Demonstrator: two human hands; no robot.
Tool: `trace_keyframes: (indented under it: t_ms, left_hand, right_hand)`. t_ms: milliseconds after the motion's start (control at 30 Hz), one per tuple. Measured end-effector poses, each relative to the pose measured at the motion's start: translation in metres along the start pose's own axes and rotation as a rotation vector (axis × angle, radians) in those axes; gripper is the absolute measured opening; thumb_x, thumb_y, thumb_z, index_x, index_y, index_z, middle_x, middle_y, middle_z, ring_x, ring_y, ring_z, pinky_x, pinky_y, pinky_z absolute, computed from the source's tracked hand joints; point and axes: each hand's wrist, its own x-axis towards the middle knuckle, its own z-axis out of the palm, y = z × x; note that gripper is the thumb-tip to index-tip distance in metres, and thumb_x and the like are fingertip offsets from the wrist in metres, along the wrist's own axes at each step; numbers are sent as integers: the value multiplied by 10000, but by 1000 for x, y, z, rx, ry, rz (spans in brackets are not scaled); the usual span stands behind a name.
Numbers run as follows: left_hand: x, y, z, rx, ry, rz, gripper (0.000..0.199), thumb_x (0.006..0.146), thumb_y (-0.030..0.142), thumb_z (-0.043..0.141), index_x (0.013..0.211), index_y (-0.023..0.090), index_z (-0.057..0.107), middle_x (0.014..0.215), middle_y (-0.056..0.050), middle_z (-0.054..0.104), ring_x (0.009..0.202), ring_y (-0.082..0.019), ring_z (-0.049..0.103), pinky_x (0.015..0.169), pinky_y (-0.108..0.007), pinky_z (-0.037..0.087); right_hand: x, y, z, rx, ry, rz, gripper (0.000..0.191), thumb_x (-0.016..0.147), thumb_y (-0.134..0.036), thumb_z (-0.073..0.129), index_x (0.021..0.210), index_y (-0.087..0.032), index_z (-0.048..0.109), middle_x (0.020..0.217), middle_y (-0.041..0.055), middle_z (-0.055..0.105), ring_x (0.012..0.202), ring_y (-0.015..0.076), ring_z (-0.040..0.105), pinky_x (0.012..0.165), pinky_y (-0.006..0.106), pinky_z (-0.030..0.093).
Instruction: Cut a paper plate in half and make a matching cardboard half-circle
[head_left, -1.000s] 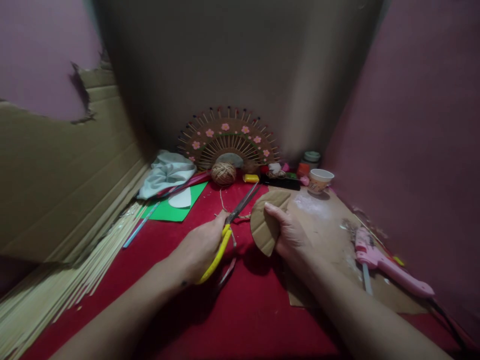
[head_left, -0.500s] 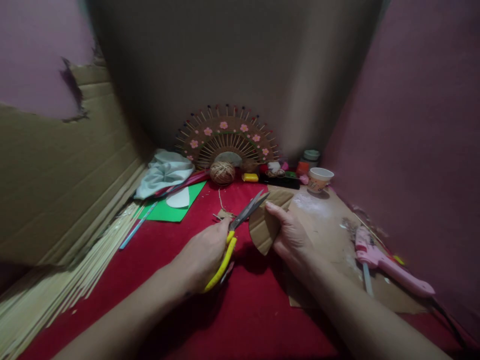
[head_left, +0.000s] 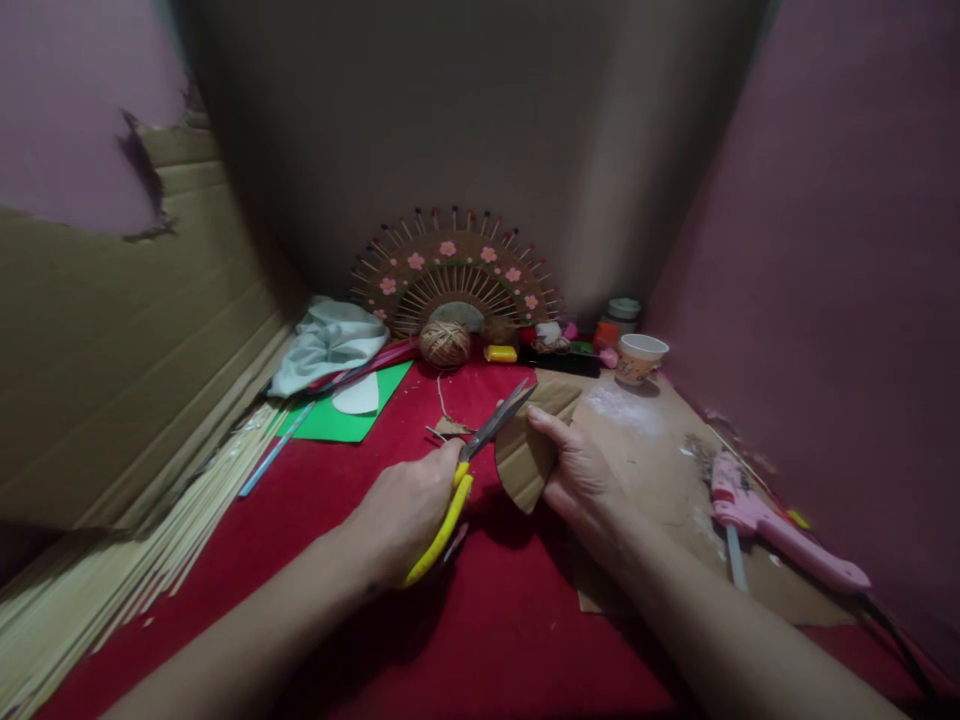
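Our left hand (head_left: 411,512) grips scissors (head_left: 463,470), our right hand (head_left: 586,478) pinches cardboard (head_left: 523,462); trimming between them seems our step, calling for a steady edge.

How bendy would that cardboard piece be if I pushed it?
The cardboard piece is probably fairly stiff, since it doesn't droop from the right hand. It looks thin, so likely light. Crease lines across it suggest it might fold there.
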Motion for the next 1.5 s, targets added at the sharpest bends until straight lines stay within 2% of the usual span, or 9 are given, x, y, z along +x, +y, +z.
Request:
trace_keyframes:
  t_ms: [267, 500, 733, 867, 1067, 1133, 1200, 1300, 1500]
  left_hand:
    - [-1, -2, -2, 71, -3, 42, 341, 772, 324, 446, 1073, 172, 400, 813, -84, 628, 652, -250, 623, 509, -273, 390]
    - [1, -5, 0, 117, -13, 51, 361, 791, 344, 423, 1097, 155, 389, 760, -84, 632, 627, -257, 624, 488, -274, 376]
    - [1, -9, -2, 227, 5, 1, 263, 829, 218, 325, 1062, 156, 431, 610, -46, 601, 573, -223, 616, 464, -259, 333]
    - [0, -8, -8, 279, -11, -30, 244, 817, 152, 312, 1006, 170, 466, 612, -43, 595, 585, -213, 607, 462, -248, 314]
    - [0, -13, -11, 108, 13, -59, 290, 821, 193, 350, 1099, 175, 432, 628, -17, 580, 530, -169, 560, 471, -231, 333]
    - [-1, -12, -14, 19, 48, -50, 319, 831, 226, 346, 1139, 181, 415, 687, -24, 597, 572, -170, 567, 510, -241, 373]
    - [-2, -9, -18, -73, 82, -22, 330, 849, 259, 330, 1163, 199, 411, 833, -47, 621, 715, -184, 593, 617, -267, 423]
    - [-4, -6, -22, -126, 91, 8, 323, 857, 283, 327, 1155, 220, 436, 1007, -66, 610, 902, -212, 578, 758, -314, 430]
    - [-1, -14, -11, -32, 63, 62, 404, 871, 309, 272, 1247, 193, 363, 1009, -93, 618, 917, -236, 584, 759, -342, 447]
  right_hand:
    - [0, 0, -1, -8, 9, 14, 265, 623, -183, 702, 873, -175, 615, 734, 4, 685, 649, 162, 626, 668, 303, 510]
    - [0, 1, -1, -13, -7, 9, 253, 614, -193, 713, 846, -174, 615, 746, 3, 686, 640, 157, 629, 668, 299, 515]
    - [2, -1, -1, -37, 13, -5, 263, 584, -170, 722, 826, -170, 619, 709, -7, 680, 607, 144, 626, 615, 275, 520]
    - [2, -2, -1, -52, 8, -12, 258, 580, -159, 721, 819, -174, 624, 708, -7, 683, 607, 143, 624, 615, 279, 522]
    - [2, -5, 0, -48, -44, -13, 246, 597, -147, 707, 831, -168, 637, 735, 5, 695, 622, 140, 633, 609, 260, 524]
    - [2, -5, 0, -51, -61, -13, 256, 603, -153, 702, 851, -164, 638, 752, 12, 697, 633, 143, 636, 612, 260, 524]
    - [2, -4, 0, -61, -55, -13, 251, 597, -157, 707, 838, -167, 638, 721, 6, 694, 609, 141, 631, 596, 258, 523]
    - [1, -4, -1, -79, -41, -10, 240, 584, -156, 717, 810, -174, 638, 682, -6, 686, 577, 135, 624, 583, 254, 523]
    - [-1, -5, -1, -124, -64, 9, 265, 587, -169, 716, 839, -173, 635, 731, 10, 692, 622, 151, 635, 612, 270, 532]
